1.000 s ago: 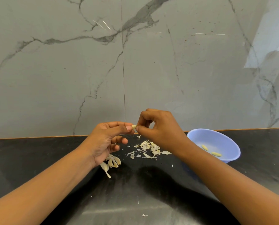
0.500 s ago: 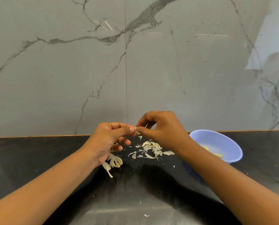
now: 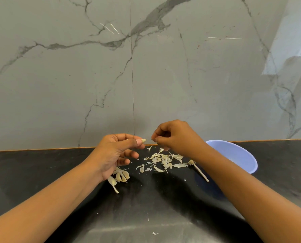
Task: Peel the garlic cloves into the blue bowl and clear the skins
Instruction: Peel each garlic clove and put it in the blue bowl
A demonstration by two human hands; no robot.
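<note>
Head view: we had the clove (image 3: 144,140) pinched btw thumb and forefinger of the left hand (image 3: 114,155), held up over the desk (image 3: 41,172), its pale pointed end sticking out toward the right hand (image 3: 174,139). The right hand was just beside it, not touching, fingers curled w/ thumb and forefinger tips together. It possibly held a scrap of skin, but that was too small to tell. The blue bowl (image 3: 242,155) sat to the right, partly behind the right forearm. The skins (image 3: 162,160) lay scattered on the desk below the hands, w/ a cluster of unpeeled cloves (image 3: 121,176) under the left palm and a dry stalk (image 3: 200,172) by the right forearm.

Handling, as we judged it: the clove was tiny, light and firm, but prob. slick once bare, so a tip pinch could squirt it out. Better to hold it by the blunt root end and leave the point and flanks free for a nail. The skins looked papery and brittle, apt to tear into flakes and drift, so sweeping w/ the palm edge would beat picking them up.
</note>
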